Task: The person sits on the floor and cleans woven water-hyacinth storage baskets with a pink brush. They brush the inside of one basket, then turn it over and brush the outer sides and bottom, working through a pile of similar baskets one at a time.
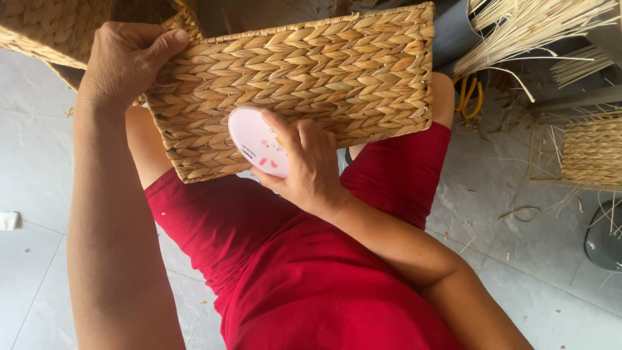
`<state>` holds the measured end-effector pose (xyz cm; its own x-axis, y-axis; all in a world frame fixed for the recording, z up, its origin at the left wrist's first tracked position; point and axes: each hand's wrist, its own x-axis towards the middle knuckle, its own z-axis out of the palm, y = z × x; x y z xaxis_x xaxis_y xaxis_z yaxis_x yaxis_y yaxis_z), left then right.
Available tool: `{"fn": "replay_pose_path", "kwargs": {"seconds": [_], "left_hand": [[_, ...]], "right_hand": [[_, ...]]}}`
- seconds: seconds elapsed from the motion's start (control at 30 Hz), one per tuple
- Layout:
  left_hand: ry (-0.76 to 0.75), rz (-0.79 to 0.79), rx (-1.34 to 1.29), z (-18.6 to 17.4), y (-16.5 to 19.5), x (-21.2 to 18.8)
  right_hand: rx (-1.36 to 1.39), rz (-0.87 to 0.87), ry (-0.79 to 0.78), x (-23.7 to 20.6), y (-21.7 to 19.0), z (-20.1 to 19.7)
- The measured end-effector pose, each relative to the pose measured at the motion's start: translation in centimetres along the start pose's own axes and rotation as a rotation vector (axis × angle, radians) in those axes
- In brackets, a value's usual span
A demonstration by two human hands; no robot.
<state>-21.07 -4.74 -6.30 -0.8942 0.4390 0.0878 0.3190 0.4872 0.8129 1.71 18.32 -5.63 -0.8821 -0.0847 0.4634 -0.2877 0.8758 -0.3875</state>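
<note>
While you sit with your knees raised, the pale grey tiled floor (39, 162) fills the left edge and the whole right side of the frame, its joints showing as thin lines and its surface strewn at right with short straw offcuts. Your red garment (311, 279) occupies the lower centre, covering both thighs. Across the upper centre lies the woven basket (304, 71), a rectangular piece of thick braided straw in a herringbone pattern, tilted so that its right end sits higher than its left, and resting above your lap. A second woven piece (45, 29) reaches in at the upper left corner, partly behind your arm. At the upper right, a bundle of loose pale straw stalks (538, 26) fans toward the corner; below it, at the right edge, stands a small wire-framed woven basket (589, 152), only partly braided. A dark grey rounded object (606, 243) is cut off by the right edge lower down. Your left hand (126, 61) is clamped on the upper left corner of the basket, thumb over the braid. Your right hand (304, 162) is closed around a pink round disc (256, 139), pressing it flat against the lower middle of the basket's face. Yellow handles (470, 97) show just right of the basket; what tool they belong to cannot be told. A small white scrap (9, 220) lies at the left edge.
</note>
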Motion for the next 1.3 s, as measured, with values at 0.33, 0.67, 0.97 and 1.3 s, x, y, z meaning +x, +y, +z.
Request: {"fn": "replay_pose_path", "kwargs": {"seconds": [0.33, 0.67, 0.97, 1.3], "left_hand": [[0.041, 0.039, -0.064, 0.1, 3.3, -0.5], [0.037, -0.003, -0.016, 0.1, 1.8, -0.5], [-0.003, 0.010, 0.012, 0.1, -0.6, -0.5], [-0.044, 0.016, -0.121, 0.0, -0.2, -0.3]], "right_hand": [[-0.048, 0.362, 0.301, -6.2, 12.5, -9.1], [-0.032, 0.227, 0.174, -3.9, 5.7, -3.4], [-0.059, -0.016, 0.129, 0.5, 4.7, -1.9], [0.141, 0.410, 0.401, -1.6, 16.5, -8.4]]}}
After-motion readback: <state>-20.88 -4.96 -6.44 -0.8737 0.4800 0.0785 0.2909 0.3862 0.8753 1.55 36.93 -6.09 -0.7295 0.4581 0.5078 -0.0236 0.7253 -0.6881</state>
